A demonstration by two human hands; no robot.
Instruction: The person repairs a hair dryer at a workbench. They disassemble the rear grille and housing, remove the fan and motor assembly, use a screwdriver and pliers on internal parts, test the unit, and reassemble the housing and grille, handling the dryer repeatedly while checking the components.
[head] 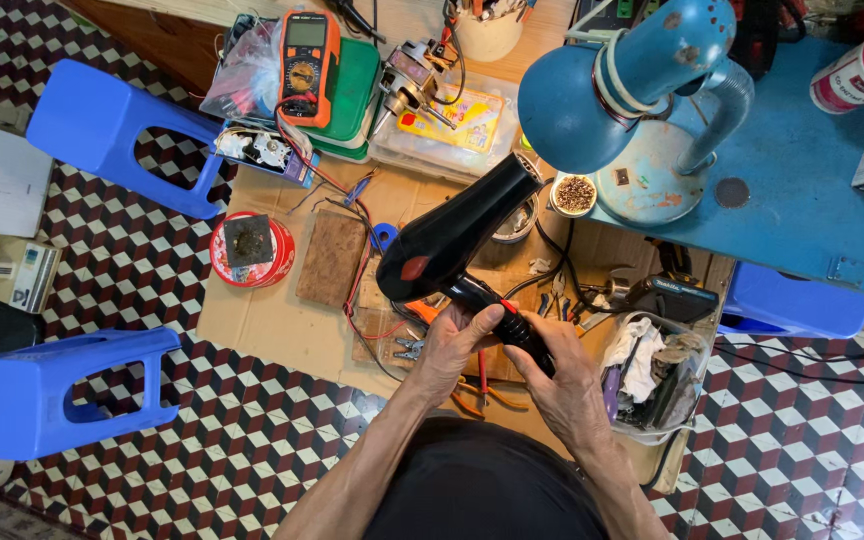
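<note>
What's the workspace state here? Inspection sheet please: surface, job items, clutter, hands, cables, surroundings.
Surface: cardboard sheet on tiled floor; blue table to the right.
Job's things: black hair dryer, nozzle pointing up and away, held by its handle.
Clutter: orange multimeter, red round tin, blue desk lamp, clear tub of rags, pliers under the hands.
Hands: left hand and right hand both gripping the dryer handle.
Cables: red and black leads running from the multimeter; black cords by the lamp base.
Surroundings: two blue plastic stools tipped on their sides.
</note>
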